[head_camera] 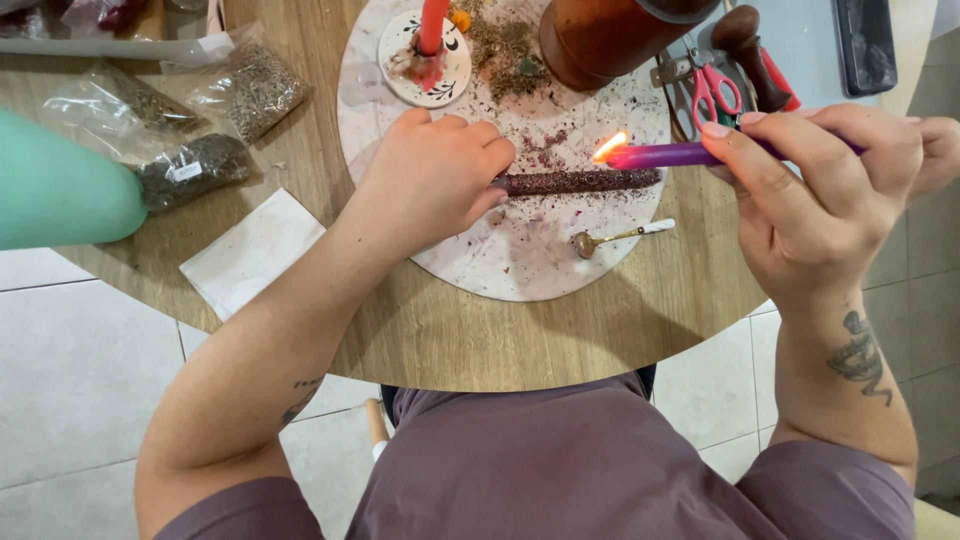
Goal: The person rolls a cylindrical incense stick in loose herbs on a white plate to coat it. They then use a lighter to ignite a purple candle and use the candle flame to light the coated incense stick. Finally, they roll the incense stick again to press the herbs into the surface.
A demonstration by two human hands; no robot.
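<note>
My left hand grips one end of a candle coated in dark dried herbs, which lies flat on a round white marble board. My right hand holds a lit purple candle sideways, its flame just above the coated candle. Herb crumbs are scattered over the board. A small spoon lies on the board below the coated candle.
A red candle stands in a small white dish at the board's top, beside a brown jar. Red-handled scissors and a wooden stamp lie at right. Bags of dried herbs, a white napkin and a teal object sit left.
</note>
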